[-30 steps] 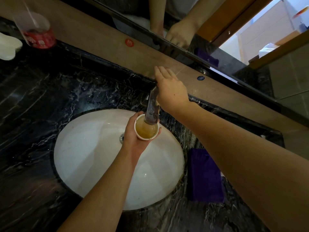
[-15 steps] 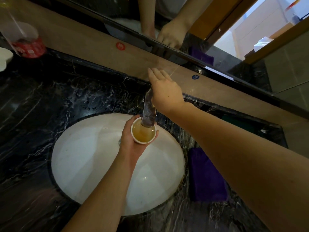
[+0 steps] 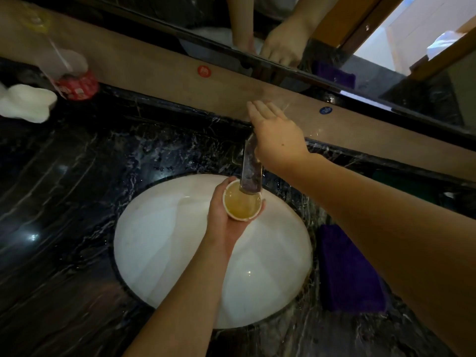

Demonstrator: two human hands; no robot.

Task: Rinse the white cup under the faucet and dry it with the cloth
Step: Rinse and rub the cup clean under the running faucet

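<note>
The left hand [image 3: 226, 217] wraps the full, likely wet-slick cup [image 3: 242, 203] by its wall, while the right hand [image 3: 277, 136] lies flat-fingered over the faucet [image 3: 251, 168].

White cup [image 3: 241, 201]: small, round-rimmed, upright, holding yellowish-brown liquid close to the rim. Positioned over the white basin, directly beneath the spout end of the faucet [image 3: 251, 169], whose tip overlaps the cup's far rim. Faucet: flat metal spout, angled down toward the basin; its base is hidden. Water flow cannot be confirmed. Cloth [image 3: 347, 269]: purple, folded into a rectangle, lying flat on the black marble counter just right of the basin.
</note>
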